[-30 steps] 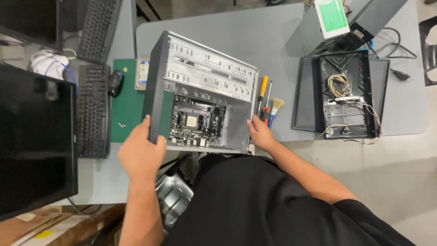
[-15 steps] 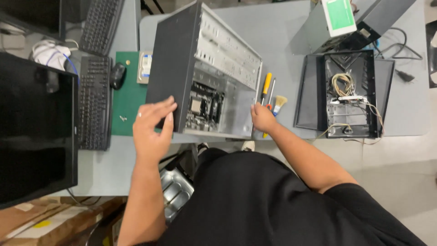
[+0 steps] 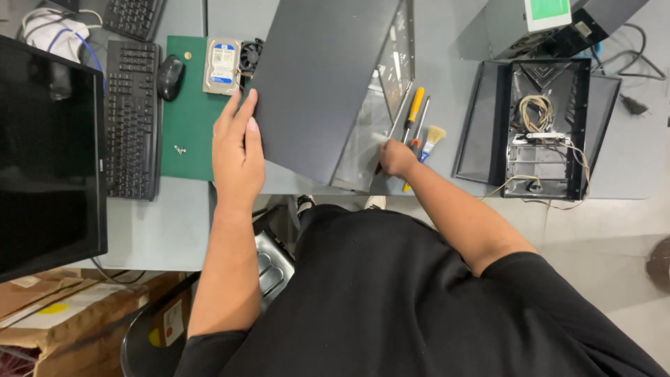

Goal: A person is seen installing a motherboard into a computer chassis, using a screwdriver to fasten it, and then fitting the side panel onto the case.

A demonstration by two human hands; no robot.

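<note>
Left grip: the left hand lies flat and open against the dark solid side panel of the computer case, fingers stretched toward the far edge, pressing rather than clasping
Right grip: the right hand is closed on the near right corner of the case, at the pale inner frame; the fingertips are hidden behind the metal, so how far they wrap cannot be told
Case position: it stands tipped on the grey table, between the green mat and the hand tools, near end at the table's edge close to the person
Orientation: the closed dark panel faces up and left toward the camera; the open side with its perforated metal faces right and is seen only as a sliver
Long axis: runs from the near edge away toward the top of the view, leaning slightly right
Step in hand: judged to be turning the case over while both hands steady it
Next move calls for: a firm hold at the corner and steady pressure from the flat palm, so the case does not slide onto the tools
Around it: hard drive and mouse on the left, yellow-handled screwdriver and brush just right, a second opened case well apart
</note>
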